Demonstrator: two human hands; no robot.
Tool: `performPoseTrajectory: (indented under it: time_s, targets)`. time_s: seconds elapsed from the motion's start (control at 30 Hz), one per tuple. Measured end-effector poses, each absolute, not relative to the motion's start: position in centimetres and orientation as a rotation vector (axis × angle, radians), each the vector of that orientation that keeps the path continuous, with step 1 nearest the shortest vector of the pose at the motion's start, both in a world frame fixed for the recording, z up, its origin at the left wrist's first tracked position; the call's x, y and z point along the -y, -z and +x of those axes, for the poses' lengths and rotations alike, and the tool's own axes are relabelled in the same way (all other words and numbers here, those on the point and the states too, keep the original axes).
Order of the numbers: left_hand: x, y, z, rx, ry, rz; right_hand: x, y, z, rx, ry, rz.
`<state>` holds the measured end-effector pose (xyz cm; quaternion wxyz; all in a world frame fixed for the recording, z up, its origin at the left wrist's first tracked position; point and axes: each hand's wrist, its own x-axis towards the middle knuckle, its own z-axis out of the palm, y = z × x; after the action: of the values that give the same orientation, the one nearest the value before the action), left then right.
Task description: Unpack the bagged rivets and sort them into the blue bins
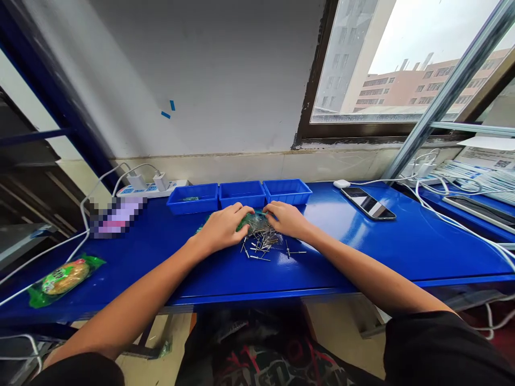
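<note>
Both my hands rest on the blue table (362, 252) over a heap of small metal pins (260, 242). My left hand (223, 228) lies with curled fingers on a green piece, perhaps a circuit board or bag (250, 221), at the heap's left. My right hand (286, 219) presses its closed fingers onto the same green piece from the right. Several loose pins lie scattered just in front of the hands. Three blue trays stand in a row right behind them: left (192, 199), middle (241, 194), right (287, 191).
A phone (368, 203) lies on the table to the right, with white cables (450, 220) and another device beyond. At far left are a power strip with chargers (151, 186), a blurred object and a wrapped bun in green packaging (64, 276). A window is at upper right.
</note>
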<state>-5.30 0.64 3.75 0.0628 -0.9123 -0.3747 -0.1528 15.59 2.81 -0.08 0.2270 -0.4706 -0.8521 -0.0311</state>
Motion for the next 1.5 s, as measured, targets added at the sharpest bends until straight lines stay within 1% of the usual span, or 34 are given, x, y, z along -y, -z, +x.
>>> performPoseTrajectory:
  time_s: [0.13, 0.4, 0.57, 0.83, 0.93, 1.1, 1.27, 1.33, 1.4, 1.5]
  targets:
    - [-1.2, -4.2, -6.1, 1.143, 0.446, -2.726, -2.8, 0.0, 15.5, 2.311, 0.082, -1.292]
    - [-1.3, -4.1, -6.3, 1.036, 0.218, -2.819, -3.4, 0.1, 16.1, 2.135, 0.049, -1.312]
    - [-1.2, -3.9, -6.4, 0.991, 0.249, -2.975, -3.7, 0.3, 16.2, 2.022, 0.037, -1.308]
    - [-1.1, -4.9, -6.6, 1.003, 0.200, -3.095, -3.3, -0.5, 16.2, 1.816, 0.051, -1.302]
    - [-1.1, -4.9, -6.3, 1.054, 0.368, -3.137, -2.6, -0.9, 15.8, 1.777, 0.009, -1.202]
    - [-1.3, -4.4, -5.9, 1.356, 0.969, -3.301, -0.4, -1.4, 14.4, 1.803, 0.031, -0.904]
    - [-1.8, -3.7, -5.5, 1.479, 1.406, -3.288, 0.8, -1.5, 13.2, 1.879, 0.036, -0.809]
    - [-1.9, -3.4, -5.3, 1.531, 1.512, -3.112, 0.8, -1.7, 12.8, 1.869, -0.046, -0.889]
    - [-1.9, -3.2, -5.2, 1.525, 1.528, -2.882, 0.8, -2.1, 12.3, 1.820, -0.172, -1.046]
    - [-1.4, -3.1, -5.1, 1.268, 1.434, -2.670, 1.0, -2.7, 11.6, 1.754, -0.484, -1.179]
